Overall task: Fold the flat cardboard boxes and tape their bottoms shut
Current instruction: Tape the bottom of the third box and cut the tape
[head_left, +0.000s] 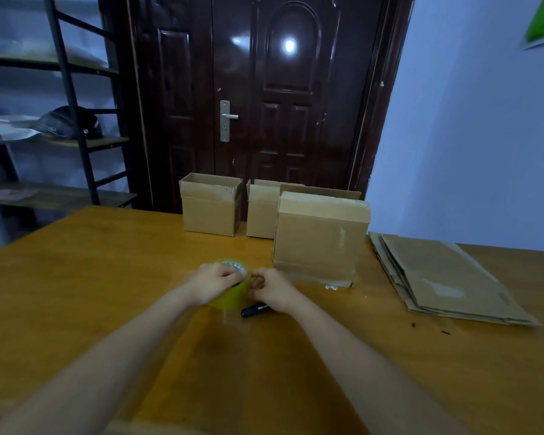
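A wooden worktop (107, 277) carries everything. A stack of flat cardboard boxes (446, 277) lies on its right side. Three folded boxes stand along the far edge: the nearest box (321, 240), just right of centre, with two smaller boxes (209, 204) behind and left of it. Just left of the nearest box sits a yellow tape roll (233, 296). The left hand (214, 282) grips the roll, fingers curled over its top. The right hand (272, 290) touches the roll's right side, its fingers curled in a pinch there. A black pen-like tool (253, 310) lies beside that wrist.
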A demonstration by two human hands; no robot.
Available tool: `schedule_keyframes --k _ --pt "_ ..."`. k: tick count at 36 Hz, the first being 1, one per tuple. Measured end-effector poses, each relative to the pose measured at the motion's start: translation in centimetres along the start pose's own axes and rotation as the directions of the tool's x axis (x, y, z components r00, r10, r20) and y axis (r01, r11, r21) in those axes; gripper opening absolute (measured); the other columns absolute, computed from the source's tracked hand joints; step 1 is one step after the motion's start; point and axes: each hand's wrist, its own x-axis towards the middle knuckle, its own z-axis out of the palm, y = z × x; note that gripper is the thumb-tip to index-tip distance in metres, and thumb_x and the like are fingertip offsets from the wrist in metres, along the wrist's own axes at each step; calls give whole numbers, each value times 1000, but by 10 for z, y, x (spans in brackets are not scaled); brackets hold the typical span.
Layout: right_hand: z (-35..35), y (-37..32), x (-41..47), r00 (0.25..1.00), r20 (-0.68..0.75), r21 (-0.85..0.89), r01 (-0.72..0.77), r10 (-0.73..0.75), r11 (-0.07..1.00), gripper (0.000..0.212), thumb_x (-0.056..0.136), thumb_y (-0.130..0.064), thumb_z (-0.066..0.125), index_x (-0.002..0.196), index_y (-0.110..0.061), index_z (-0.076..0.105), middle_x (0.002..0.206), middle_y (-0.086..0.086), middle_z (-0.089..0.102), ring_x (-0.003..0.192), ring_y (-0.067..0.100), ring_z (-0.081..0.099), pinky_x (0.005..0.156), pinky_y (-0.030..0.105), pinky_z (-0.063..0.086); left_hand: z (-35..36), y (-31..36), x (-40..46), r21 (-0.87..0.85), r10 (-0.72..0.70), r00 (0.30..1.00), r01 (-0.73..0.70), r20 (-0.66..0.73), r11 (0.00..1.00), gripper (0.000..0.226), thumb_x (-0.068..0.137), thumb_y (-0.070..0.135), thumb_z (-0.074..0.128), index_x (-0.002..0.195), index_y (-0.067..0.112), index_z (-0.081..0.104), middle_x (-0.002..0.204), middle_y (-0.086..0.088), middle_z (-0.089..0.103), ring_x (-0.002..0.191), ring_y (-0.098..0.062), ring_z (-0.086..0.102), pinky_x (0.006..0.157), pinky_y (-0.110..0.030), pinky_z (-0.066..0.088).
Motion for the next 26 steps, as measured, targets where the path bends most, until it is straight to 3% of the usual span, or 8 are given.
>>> schedule_keyframes --k 4,7,12,17,19,22,24,26 --pt "-2 3 0 997 64 45 27 -30 999 58 86 -11 68 138 -9 41 106 0 50 99 15 50 88 30 45 -8 -2 0 212 43 989 -72 142 975 41 80 57 51 93 20 64 86 2 59 82 -14 54 78 -30 28" --pt "-1 4 1 997 62 65 46 -50 997 54 85 -14 70 133 -10 45 93 -7 51 91 12 51 85 28 45 -5 -5 2 354 70 991 -106 114 929 31 81 48 63 97 21 62 96 1 63 91 -16 56 83 -30 29" --pt "2 5 4 998 -4 43 66 -66 997 42 87 -17 67 126 -12 51 89 -6 50 88 13 51 82 30 45 0 -10 2 389 139 990 -143 40 910 24 84 44 62 86 20 61 86 0 64 80 -15 57 78 -28 33" --pt "4 8 6 995 -50 73 87 -84 994 48 86 -17 69 130 -11 50 86 -10 48 87 11 49 78 25 42 -2 -16 -2 272 167 986 -163 7 948 30 83 47 62 77 17 62 75 -3 62 67 -14 56 62 -22 34" --pt "6 8 6 992 -81 91 106 -99 990 52 87 -18 69 134 -10 48 90 -9 48 92 14 52 81 27 46 -4 -17 -4 186 159 987 -155 -9 970 43 77 56 59 77 13 63 73 -6 61 63 -14 55 55 -23 38" --pt "9 6 7 979 -164 91 140 -123 986 50 87 -21 68 132 -11 50 95 -7 50 90 10 53 79 21 49 -8 -17 -7 34 157 986 -156 -51 987 64 66 67 51 77 4 63 73 -12 61 59 -13 51 54 -23 39" --pt "10 4 8 963 -218 60 178 -161 982 46 87 -22 68 129 -11 53 93 -9 51 82 2 50 69 11 41 -10 -17 -8 -64 161 984 -166 -77 984 65 66 66 54 75 2 63 72 -15 60 60 -18 52 55 -26 40" --pt "9 2 9 958 -226 85 201 -177 976 42 87 -21 67 126 -10 54 85 -13 51 76 -1 49 66 10 39 -12 -19 -8 -142 156 985 -166 -81 976 62 67 63 59 74 1 64 70 -15 59 61 -24 54 56 -29 41"
